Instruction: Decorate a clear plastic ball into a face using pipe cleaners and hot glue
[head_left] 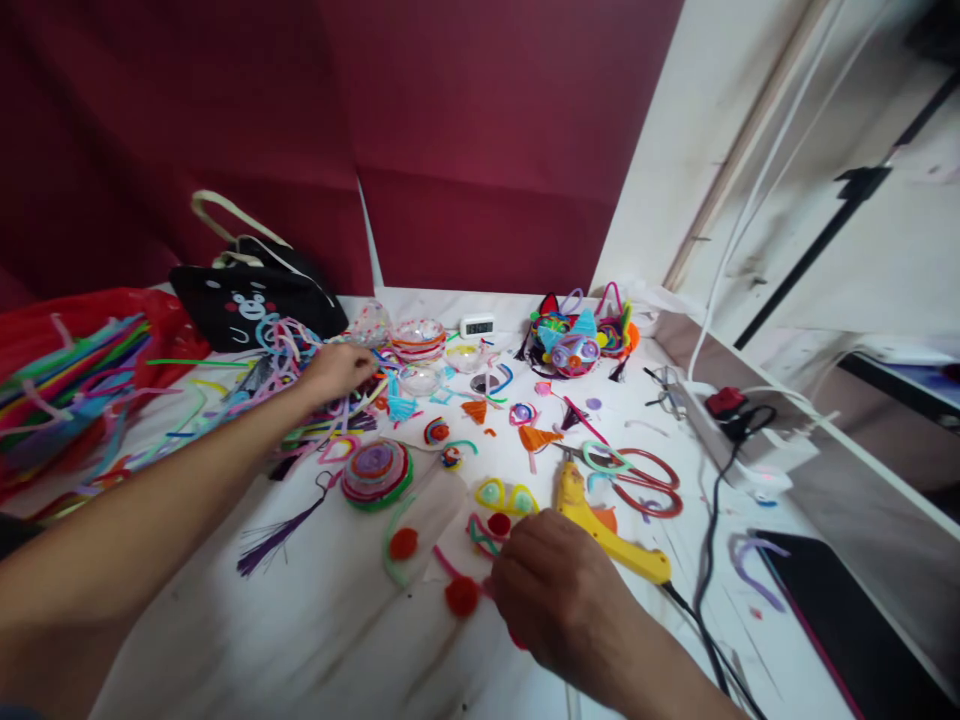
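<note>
My left hand [339, 371] reaches far out over a tangle of coloured pipe cleaners [300, 345] in front of the black bag; its fingers curl into the strands, and what they grip is hidden. My right hand [553, 585] rests near the front of the white table [300, 620] with fingers pinched together beside a red pompom [462, 596] on a pink stem, close to a small pipe-cleaner piece with a red centre [491, 528]. A coiled multicolour disc [376, 473] lies between the two hands.
A yellow glue gun [600, 525] with a black cord and red-handled scissors [649, 485] lie right of my right hand. A black bear-print bag [251, 300], clear bowls [418, 340], a small clock [477, 325], finished pipe-cleaner figures [577, 335], a power strip [742, 430], and a red bag of pipe cleaners [67, 380] at left.
</note>
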